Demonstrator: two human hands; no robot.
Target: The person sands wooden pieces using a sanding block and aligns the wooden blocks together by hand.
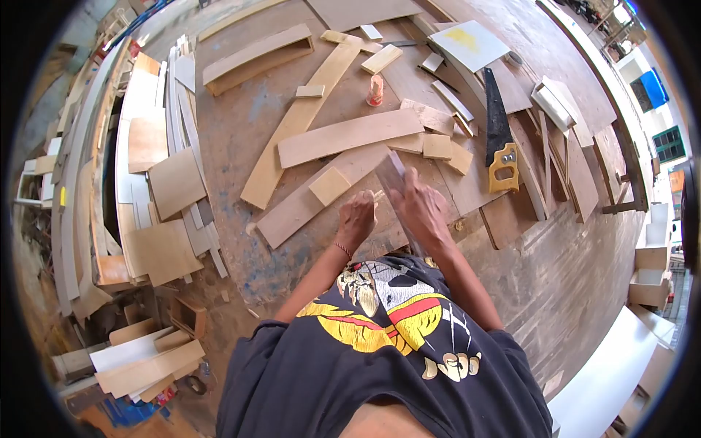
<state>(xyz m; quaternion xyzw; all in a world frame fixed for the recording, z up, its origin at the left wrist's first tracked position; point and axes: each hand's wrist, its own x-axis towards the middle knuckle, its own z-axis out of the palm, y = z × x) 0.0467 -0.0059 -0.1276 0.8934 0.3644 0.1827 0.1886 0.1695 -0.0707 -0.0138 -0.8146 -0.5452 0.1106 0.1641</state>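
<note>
My left hand (356, 217) is closed in a fist near the table's front edge, and a small pale tip shows beside its fingers. What it grips is mostly hidden. Just to the right, my right hand (420, 208) is closed on a long thin strip (395, 165), which is blurred and runs from beyond the fingers back toward my body. Ahead of both hands lie a long board (292, 217) with a small wooden block (329, 187) on it, and another long board (350, 137).
A handsaw (499, 124) with a yellow handle lies at the right. Near the middle stands a small red-and-orange bottle (375, 90). Several offcuts, a long plank (299, 124) and a white panel (467, 44) lie farther back. Stacked boards (177, 182) line the left.
</note>
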